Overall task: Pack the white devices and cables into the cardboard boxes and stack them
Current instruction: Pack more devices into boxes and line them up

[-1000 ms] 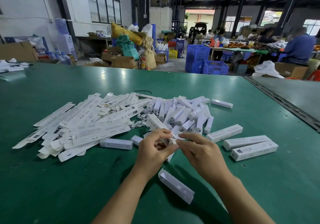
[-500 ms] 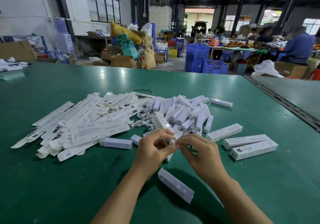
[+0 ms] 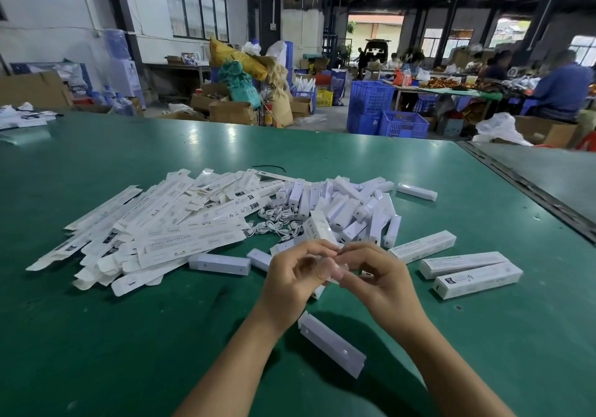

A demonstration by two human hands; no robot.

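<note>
A spread of flat, unfolded white cardboard cartons [image 3: 154, 232] covers the left of a green-topped work table [image 3: 96, 336]. Black lettering on one appears to read "SMART SENSOR LAMP"; the smaller print is too fine to make out. Just right of them lies a tangle of thin white coiled cables [image 3: 280, 223], and in front a loose white bar-shaped device [image 3: 219, 263] rests on the green surface. At centre, a person's left hand [image 3: 290, 284] and right hand [image 3: 382, 287] meet above the table, fingers curled. The tips of both pinch a small pale piece [image 3: 337, 270] that is too blurred to identify. Behind the hands sits a heap of white bar-shaped devices [image 3: 354, 210], lying across one another. A slanted white device [image 3: 332, 344] lies on the table just beside the left wrist. To the right, three closed long white cardboard boxes [image 3: 464, 265] lie side by side on the table, apart from the heap, with similar lettering on their faces. A dark seam [image 3: 529, 187] cuts across the table's far right. Beyond the table edge, a lamp-lit warehouse hall holds a water dispenser with a blue bottle [image 3: 124, 61], yellow and green sacks [image 3: 238, 65] among brown cardboard cartons [image 3: 230, 111], and stacked blue plastic crates [image 3: 371, 107]. At far right are seated workers [image 3: 561, 90] at a cluttered table.
</note>
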